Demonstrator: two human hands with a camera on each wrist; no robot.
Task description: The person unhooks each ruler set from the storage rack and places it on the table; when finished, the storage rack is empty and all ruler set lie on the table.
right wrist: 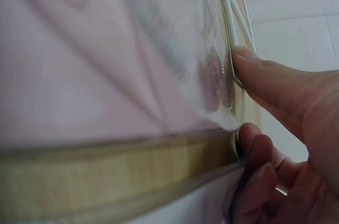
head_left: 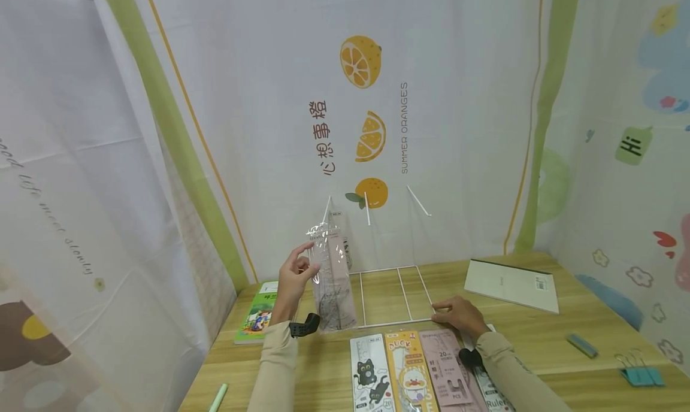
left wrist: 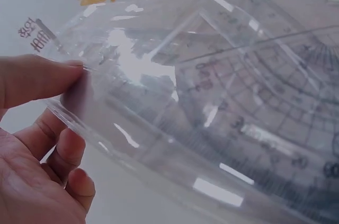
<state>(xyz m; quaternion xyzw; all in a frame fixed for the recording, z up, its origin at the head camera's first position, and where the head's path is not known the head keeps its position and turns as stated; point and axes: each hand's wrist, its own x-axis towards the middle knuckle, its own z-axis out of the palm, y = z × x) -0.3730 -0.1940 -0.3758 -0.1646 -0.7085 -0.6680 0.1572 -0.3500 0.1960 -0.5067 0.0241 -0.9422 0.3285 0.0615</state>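
Observation:
My left hand [head_left: 293, 277] pinches the side edge of a clear plastic packet holding a pink-backed ruler set [head_left: 335, 289], thumb on the near face. A protractor's printed scale [left wrist: 296, 102] shows through the film in the left wrist view. The packet stands upright by the leftmost prong of a white wire rack [head_left: 362, 298], its top overlapping that prong. Another packet, with a cat print [head_left: 347, 253], is mostly hidden behind it. My right hand [head_left: 460, 315] grips the rack's front right corner, thumb [right wrist: 259, 70] on the wire.
Below the rack lie more ruler packets: a black-cat one [head_left: 369, 373], a yellow duck one [head_left: 412, 370] and a pink one [head_left: 444, 367]. A pale notebook [head_left: 509, 285], an eraser-like block [head_left: 582, 345] and teal binder clips [head_left: 642, 376] lie right; a green book [head_left: 256, 319] and pen [head_left: 218, 397] left.

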